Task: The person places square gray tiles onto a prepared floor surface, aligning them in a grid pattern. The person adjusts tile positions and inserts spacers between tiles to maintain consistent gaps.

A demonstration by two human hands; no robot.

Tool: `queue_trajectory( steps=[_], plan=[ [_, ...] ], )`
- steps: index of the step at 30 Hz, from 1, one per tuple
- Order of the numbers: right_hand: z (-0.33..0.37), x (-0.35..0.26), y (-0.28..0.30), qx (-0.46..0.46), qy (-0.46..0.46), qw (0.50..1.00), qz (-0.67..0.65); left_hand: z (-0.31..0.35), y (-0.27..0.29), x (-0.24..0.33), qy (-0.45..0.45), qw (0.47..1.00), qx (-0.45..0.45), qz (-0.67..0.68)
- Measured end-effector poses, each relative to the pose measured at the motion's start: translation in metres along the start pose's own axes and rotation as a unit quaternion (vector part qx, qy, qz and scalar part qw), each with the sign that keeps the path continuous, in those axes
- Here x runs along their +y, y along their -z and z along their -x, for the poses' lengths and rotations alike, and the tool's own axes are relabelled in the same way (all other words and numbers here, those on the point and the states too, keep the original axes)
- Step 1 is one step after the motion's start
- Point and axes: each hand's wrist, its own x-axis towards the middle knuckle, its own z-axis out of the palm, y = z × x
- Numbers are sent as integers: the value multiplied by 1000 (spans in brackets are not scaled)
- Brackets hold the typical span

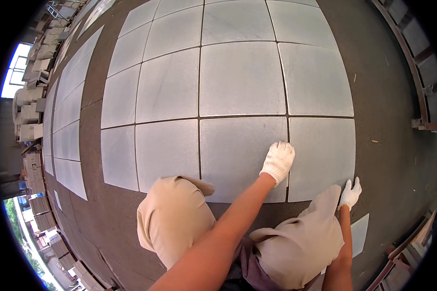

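Note:
Large pale grey square slabs, likely stone tiles, lie flat in rows with narrow dark gaps between them. My left hand [278, 159], in a white knitted glove, rests with curled fingers on the nearest middle slab [240, 150], beside its right-hand gap. What its fingers hold, if anything, is hidden. At the near right corner of the neighbouring slab [321, 155] is my right hand [350, 194], gloved too, its thumb and a finger spread apart. My knees in beige trousers [177, 213] cover part of the nearest row.
Another slab [360, 234] lies beside my right forearm. A second group of slabs [67, 138] is laid out to the left. Wooden-looking racks [422, 63] stand along the right. Stacked blocks and boxes [34, 167] line the left wall, near a bright window [17, 70].

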Motion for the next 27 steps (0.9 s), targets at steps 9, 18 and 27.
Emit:
queue_trajectory(
  steps=[9,18,27],
  plan=[
    [51,-28,39,-90,-7,994,-57,25,15,-14,-29,997,-62,44],
    [29,-183,114,-274,88,943,-169,141,44,-13,380,905,-26,189],
    [101,-261,68,-555,87,824,73,233,22,-16,757,511,98,396]
  ],
)
